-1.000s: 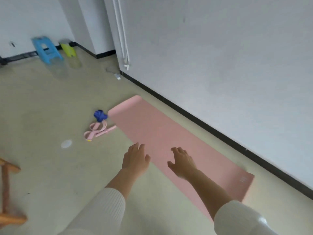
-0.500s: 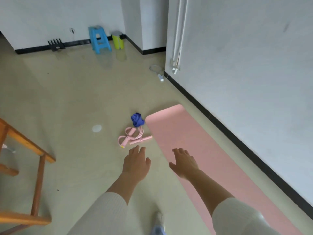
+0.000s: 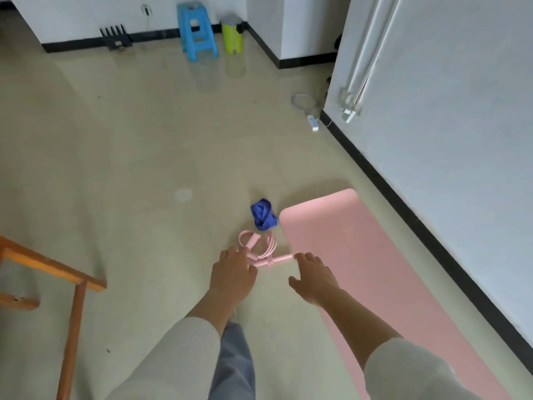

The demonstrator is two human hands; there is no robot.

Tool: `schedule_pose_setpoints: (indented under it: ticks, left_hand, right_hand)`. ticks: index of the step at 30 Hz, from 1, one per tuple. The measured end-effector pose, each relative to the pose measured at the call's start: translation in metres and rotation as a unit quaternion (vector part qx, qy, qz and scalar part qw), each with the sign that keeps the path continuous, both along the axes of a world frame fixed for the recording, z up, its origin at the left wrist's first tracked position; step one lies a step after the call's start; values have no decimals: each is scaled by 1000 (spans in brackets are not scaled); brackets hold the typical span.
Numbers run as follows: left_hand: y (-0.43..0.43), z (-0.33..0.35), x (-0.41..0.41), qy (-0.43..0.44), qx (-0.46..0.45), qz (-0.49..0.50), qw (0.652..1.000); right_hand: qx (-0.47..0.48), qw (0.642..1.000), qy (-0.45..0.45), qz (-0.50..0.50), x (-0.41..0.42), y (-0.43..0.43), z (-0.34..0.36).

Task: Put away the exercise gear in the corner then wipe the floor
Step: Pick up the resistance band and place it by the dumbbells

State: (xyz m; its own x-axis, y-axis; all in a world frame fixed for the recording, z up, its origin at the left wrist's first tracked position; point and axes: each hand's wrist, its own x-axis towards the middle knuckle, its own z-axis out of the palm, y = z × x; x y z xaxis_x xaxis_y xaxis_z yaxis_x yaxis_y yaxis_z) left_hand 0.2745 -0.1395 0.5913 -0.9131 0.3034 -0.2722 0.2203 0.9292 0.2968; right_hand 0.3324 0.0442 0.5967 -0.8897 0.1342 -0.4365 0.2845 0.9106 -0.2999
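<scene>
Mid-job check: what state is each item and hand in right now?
Yoga mat: unrolled, flat on the floor along the wall.
Pink pull rope: loose on the floor, not picked up.
Blue cloth: crumpled on the floor beside the mat.
Left hand: open above the pull rope, holding nothing.
Right hand: open, fingers spread, holding nothing.
Blue stool: upright by the far wall.

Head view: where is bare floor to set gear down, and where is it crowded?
Widest bare floor lies between the blue stool and the wooden frame, left of the blue cloth. A narrow strip runs between pink mat and baseboard. Crowded: the mat's far corner, where cloth, pink pull rope, left hand and right hand cluster.
</scene>
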Motion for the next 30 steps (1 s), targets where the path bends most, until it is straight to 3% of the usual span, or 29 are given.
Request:
schedule_pose_setpoints:
  ticks: [11,22,26,30]
  left_hand:
    - [-28,-173,-233,-107,-68,-40,991]
    - [-24,-457,-276,-169,-60,-60,982]
    - [-20,-562,-289,-151,-70,-60,984]
    - [-13,-642,-308,-80,-78,-114,987]
  right_hand:
    - [-37,986,-103,-124,-206,-2,-163]
    - [-29,976,-185,-114,-250,13,-449]
    - [-5,977,-187,-101,-257,29,-556]
    - [64,982,-160,-81,-269,47,-636]
